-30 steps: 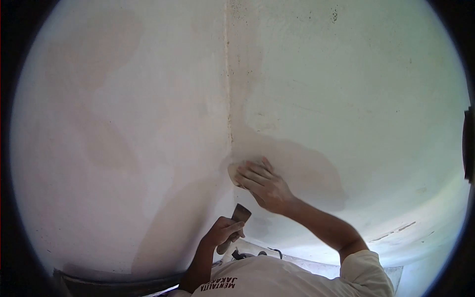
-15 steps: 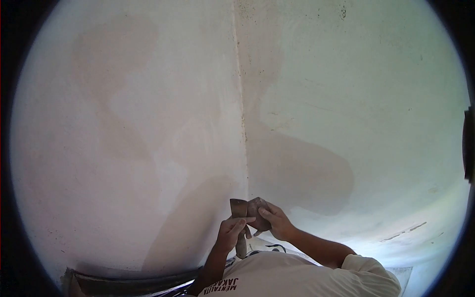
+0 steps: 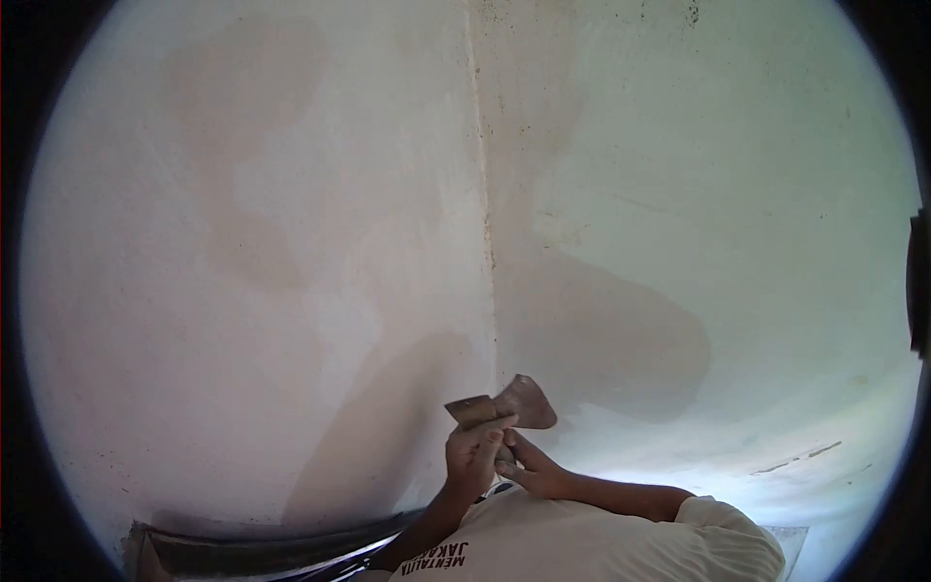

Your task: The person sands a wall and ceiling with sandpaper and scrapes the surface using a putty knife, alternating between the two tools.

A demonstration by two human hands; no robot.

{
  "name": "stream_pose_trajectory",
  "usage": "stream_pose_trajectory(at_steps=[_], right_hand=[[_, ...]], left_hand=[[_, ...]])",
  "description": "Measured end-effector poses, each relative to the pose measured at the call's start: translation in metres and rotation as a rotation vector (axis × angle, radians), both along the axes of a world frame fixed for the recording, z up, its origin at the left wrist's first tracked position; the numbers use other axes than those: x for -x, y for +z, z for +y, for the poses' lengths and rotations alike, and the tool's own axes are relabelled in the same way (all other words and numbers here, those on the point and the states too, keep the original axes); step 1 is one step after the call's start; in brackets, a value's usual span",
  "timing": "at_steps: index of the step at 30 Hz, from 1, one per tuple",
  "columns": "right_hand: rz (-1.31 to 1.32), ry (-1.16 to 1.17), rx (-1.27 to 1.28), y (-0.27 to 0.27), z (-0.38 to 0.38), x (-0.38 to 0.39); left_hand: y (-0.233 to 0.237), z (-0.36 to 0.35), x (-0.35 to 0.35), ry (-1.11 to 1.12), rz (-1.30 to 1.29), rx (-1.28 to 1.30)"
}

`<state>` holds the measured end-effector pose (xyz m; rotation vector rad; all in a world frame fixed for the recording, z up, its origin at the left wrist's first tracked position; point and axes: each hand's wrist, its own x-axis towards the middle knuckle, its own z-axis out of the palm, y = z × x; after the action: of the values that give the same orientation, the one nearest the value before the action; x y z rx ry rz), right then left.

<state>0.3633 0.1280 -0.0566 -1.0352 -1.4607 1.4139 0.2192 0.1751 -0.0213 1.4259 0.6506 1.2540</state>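
Two putty knives meet in front of my chest. My left hand [image 3: 471, 458] is closed around the narrow putty knife [image 3: 470, 409], whose brownish blade points up and left; its handle is hidden in the hand. Beside it, the wide putty knife [image 3: 529, 401] has a flared, smeared blade tilted up and right. A finger of my left hand reaches across to the base of that wide blade. My right hand [image 3: 535, 471] is closed low at the wide knife's handle, just right of my left hand. The fingers partly cover both handles.
Two pale, patchy walls [image 3: 388, 223] meet at a rough vertical corner [image 3: 482, 165]. Darker patches and shadows lie on both. A dark-edged ledge or panel [image 3: 262, 555] runs along the lower left. A crack [image 3: 797, 456] marks the right wall.
My right hand has moved down from the wide knife's blade to its handle. Both blades have tilted, the narrow one leftward and the wide one rightward. The view has shifted slightly.
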Motion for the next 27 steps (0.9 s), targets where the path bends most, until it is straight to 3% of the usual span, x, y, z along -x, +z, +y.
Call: stream_pose_trajectory(at_steps=[3, 5, 8, 12, 16, 17, 18, 22, 24, 27], right_hand=[[0.179, 0.104, 0.090, -0.039, 0.003, -0.001], [0.211, 0.114, 0.120, -0.022, 0.002, -0.002], [0.106, 0.218, 0.109, -0.010, 0.003, -0.014], [-0.007, 0.247, -0.094, 0.005, -0.003, -0.015], [0.175, -0.029, 0.046, 0.023, -0.008, -0.010], [0.182, -0.249, -0.116, 0.018, 0.005, 0.002], [0.135, -0.321, -0.084, 0.020, 0.016, 0.003], [-0.091, -0.454, -0.151, 0.024, 0.083, -0.004], [0.003, -0.519, -0.184, 0.043, 0.099, 0.005], [0.004, -0.590, -0.232, 0.053, 0.120, 0.008]], left_hand=[[0.011, -0.001, 0.000, -0.051, 0.051, -0.164], [0.018, -0.001, 0.002, -0.099, 0.006, -0.192], [0.024, 0.003, 0.006, -0.004, -0.163, -0.320], [0.044, 0.007, 0.020, 0.335, -0.310, -0.497], [0.061, 0.009, 0.047, 0.520, -0.352, -0.615], [0.062, 0.008, 0.052, 0.536, -0.325, -0.637], [0.069, 0.005, 0.049, 0.570, -0.330, -0.613], [0.044, 0.003, 0.066, 0.383, -0.042, -0.563], [0.017, 0.004, 0.067, 0.265, 0.016, -0.485], [-0.008, 0.002, 0.061, 0.191, 0.068, -0.167]])
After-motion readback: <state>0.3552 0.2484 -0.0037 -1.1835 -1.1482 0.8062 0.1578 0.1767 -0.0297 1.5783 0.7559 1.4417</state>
